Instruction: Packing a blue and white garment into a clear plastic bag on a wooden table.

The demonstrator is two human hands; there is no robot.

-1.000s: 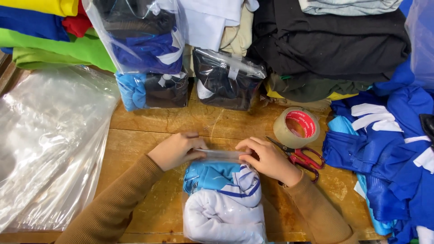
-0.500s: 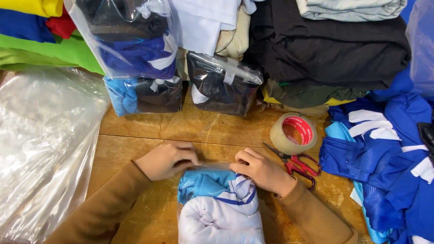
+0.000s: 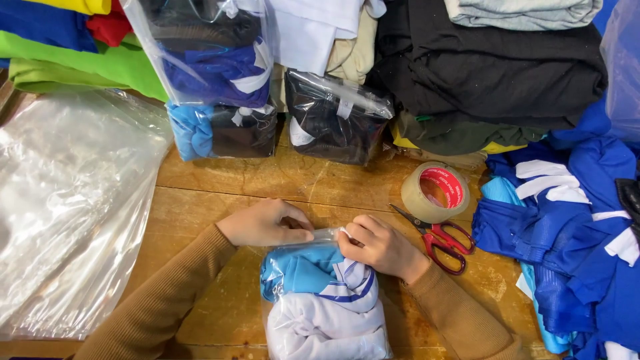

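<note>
Just left of the red-handled scissors (image 3: pixel 440 237), on the wooden worktop (image 3: pixel 220 200): left hand (image 3: pixel 263 223) and right hand (image 3: pixel 380 247) pinching the top edge of the bagged garment (image 3: pixel 320 300), flap apparently folded over. Tape roll (image 3: pixel 437 192) just above scissors.

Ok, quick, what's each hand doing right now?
Left hand: closed, pinching the top edge of the clear bag of folded clothes.
Right hand: closed, gripping the same bag's top edge.

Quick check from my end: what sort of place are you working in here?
Likely a garment packing bench: folded clothing stacks along the back, bagged garments, clear plastic bags, and a roll of packing tape beside red-handled scissors on a wooden table.
</note>
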